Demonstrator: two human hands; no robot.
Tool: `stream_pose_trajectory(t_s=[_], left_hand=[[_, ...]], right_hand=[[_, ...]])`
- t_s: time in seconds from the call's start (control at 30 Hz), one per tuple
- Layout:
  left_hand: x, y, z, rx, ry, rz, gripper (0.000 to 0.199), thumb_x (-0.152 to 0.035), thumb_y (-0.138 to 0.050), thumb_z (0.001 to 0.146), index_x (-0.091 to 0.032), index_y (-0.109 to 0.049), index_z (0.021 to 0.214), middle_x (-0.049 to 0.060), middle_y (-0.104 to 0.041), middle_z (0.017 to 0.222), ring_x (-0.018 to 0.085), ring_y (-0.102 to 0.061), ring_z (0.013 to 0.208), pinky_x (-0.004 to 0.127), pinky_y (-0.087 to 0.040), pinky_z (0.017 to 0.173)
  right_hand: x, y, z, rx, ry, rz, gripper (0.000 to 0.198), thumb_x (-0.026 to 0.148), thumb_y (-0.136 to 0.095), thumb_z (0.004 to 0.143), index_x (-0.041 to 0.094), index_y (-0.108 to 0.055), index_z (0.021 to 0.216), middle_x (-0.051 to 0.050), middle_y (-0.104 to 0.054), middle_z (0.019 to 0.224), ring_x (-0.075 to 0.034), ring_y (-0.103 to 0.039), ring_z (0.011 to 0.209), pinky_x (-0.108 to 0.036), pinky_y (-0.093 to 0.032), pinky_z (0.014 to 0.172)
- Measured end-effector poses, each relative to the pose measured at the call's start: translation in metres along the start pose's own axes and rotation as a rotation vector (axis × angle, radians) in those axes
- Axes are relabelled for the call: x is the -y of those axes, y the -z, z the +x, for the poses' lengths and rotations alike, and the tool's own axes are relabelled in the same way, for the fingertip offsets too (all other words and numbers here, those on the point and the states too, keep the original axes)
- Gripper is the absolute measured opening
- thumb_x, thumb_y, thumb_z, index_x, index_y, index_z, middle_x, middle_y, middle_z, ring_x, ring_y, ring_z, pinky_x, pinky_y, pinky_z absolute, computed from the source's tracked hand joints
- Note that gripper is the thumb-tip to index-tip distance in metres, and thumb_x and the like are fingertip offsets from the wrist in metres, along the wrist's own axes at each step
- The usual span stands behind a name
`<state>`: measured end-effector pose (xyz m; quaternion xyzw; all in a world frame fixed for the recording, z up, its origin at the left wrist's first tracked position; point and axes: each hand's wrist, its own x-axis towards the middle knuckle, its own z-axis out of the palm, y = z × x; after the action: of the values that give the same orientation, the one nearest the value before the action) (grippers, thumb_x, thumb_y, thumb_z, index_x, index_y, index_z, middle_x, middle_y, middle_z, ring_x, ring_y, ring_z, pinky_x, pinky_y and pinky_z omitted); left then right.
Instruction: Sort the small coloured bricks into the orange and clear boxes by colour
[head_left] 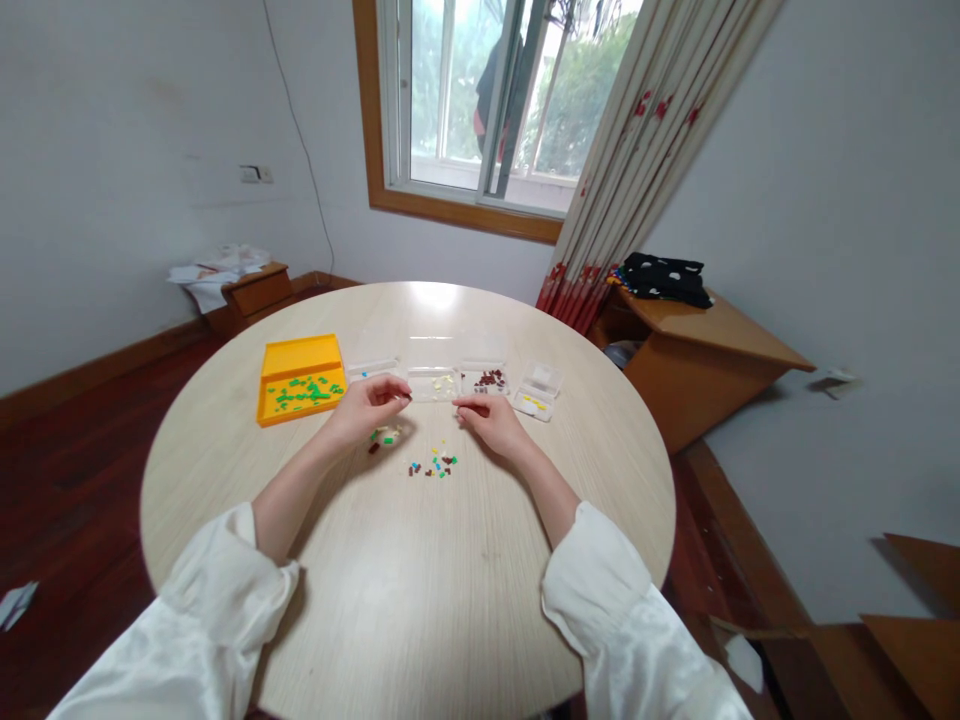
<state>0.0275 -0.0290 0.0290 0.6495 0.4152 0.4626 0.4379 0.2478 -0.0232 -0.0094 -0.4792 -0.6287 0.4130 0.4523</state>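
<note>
My left hand (367, 408) hovers over the table's middle, thumb and forefinger pinched on what looks like a small dark brown building brick (407, 398). Facing it, my right hand (489, 422) has thumb and forefinger pressed together; whatever lies between them is too small to make out. Below the hands, a loose group of tiny brown, green, blue and yellow bricks (439, 466) is spread on the table. Another few, green, brown and pale yellow, lie by my left hand, including a green brick (388, 440).
On the round table (420, 600), an open yellow box (302, 353) of green bricks stands at left. Clear boxes line the far side: one with pale yellow bricks (442, 384), one with brown bricks (491, 380), and one with yellow bricks (534, 403). A wooden cabinet (697, 370) stands at right.
</note>
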Motion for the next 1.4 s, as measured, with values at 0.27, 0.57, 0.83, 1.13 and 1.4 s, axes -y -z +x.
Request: stream_pose_trajectory(t_s=[0.27, 0.57, 0.83, 1.13, 1.4], left_hand=[[0.0, 0.0, 0.001, 0.003, 0.042, 0.011, 0.028, -0.036, -0.068, 0.064, -0.015, -0.067, 0.082, 0.002, -0.063, 0.073, 0.012, -0.056, 0.067, 0.025, -0.043, 0.062], [0.003, -0.001, 0.0, 0.031, 0.118, 0.057, 0.028, -0.043, -0.064, 0.065, -0.016, -0.055, 0.064, -0.004, -0.049, 0.054, 0.009, -0.044, 0.049, 0.021, -0.03, 0.047], [0.005, -0.001, 0.001, 0.019, 0.143, 0.059, 0.024, -0.04, -0.062, 0.064, -0.017, -0.055, 0.064, -0.004, -0.049, 0.052, 0.009, -0.042, 0.048, 0.022, -0.03, 0.048], [0.005, -0.002, 0.002, -0.009, 0.17, 0.082, 0.024, -0.04, -0.062, 0.063, -0.017, -0.056, 0.065, -0.003, -0.053, 0.054, 0.01, -0.047, 0.051, 0.024, -0.034, 0.052], [0.014, -0.001, 0.004, 0.01, 0.168, -0.014, 0.027, -0.037, -0.071, 0.058, -0.017, -0.063, 0.074, 0.006, -0.067, 0.072, 0.017, -0.062, 0.069, 0.029, -0.044, 0.063]], right_hand=[[0.009, -0.001, -0.001, -0.039, -0.026, 0.052, 0.016, 0.028, -0.068, 0.064, 0.014, -0.065, 0.073, 0.0, -0.061, 0.063, -0.01, -0.054, 0.055, -0.025, -0.043, 0.057], [0.029, 0.0, -0.017, 0.286, -0.213, 0.129, 0.021, 0.028, -0.073, 0.058, 0.013, -0.062, 0.066, 0.002, -0.057, 0.054, -0.007, -0.049, 0.049, -0.021, -0.033, 0.048], [0.019, 0.003, -0.002, -0.045, -0.18, 0.273, 0.018, 0.023, -0.072, 0.059, 0.014, -0.067, 0.074, 0.001, -0.062, 0.059, -0.008, -0.055, 0.053, -0.022, -0.042, 0.053], [0.014, 0.017, 0.011, -0.415, -0.168, 0.628, 0.043, 0.018, -0.058, 0.078, 0.017, -0.053, 0.12, -0.011, -0.062, 0.122, -0.016, -0.061, 0.108, -0.03, -0.053, 0.086], [0.015, 0.017, 0.01, -0.392, -0.165, 0.62, 0.049, 0.015, -0.056, 0.08, 0.017, -0.048, 0.128, -0.011, -0.065, 0.117, -0.017, -0.062, 0.107, -0.033, -0.054, 0.088]])
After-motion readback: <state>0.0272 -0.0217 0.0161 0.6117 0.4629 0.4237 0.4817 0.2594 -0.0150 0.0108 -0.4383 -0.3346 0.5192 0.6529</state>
